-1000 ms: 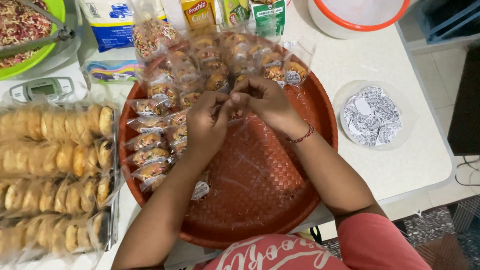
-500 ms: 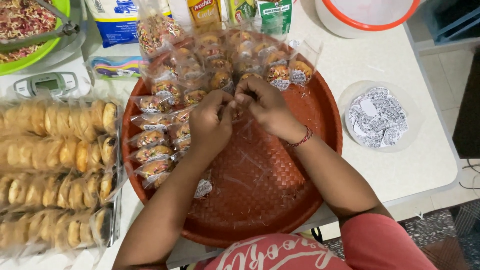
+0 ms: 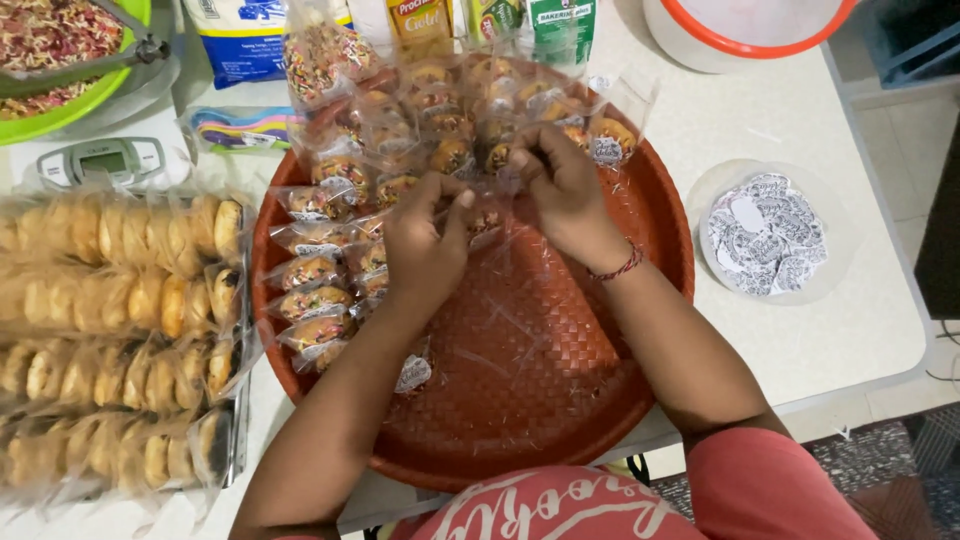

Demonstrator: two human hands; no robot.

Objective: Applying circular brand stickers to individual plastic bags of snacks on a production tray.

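Note:
My left hand (image 3: pixel 425 240) and my right hand (image 3: pixel 565 185) meet over the far half of a round red woven tray (image 3: pixel 540 400). Both hands pinch a clear plastic wrapper (image 3: pixel 487 222) that holds a small pastry with sprinkles. Rows of several wrapped pastries (image 3: pixel 320 300) line the tray's left and far sides. One more wrapped piece (image 3: pixel 413 372) lies alone near the tray's middle. A red thread bracelet (image 3: pixel 618 268) circles my right wrist.
Rows of bagged golden pastries (image 3: pixel 110 330) fill a rack on the left. A small digital scale (image 3: pixel 100 160) and a green bowl (image 3: pixel 60 60) sit at the far left. A plate of round stickers (image 3: pixel 765 235) lies right of the tray. Packets and a white tub (image 3: pixel 740 30) stand behind.
Both hands stay on the wrapped pastry over the tray, the fingers shifting slightly as they work the plastic. The view has drifted a little.

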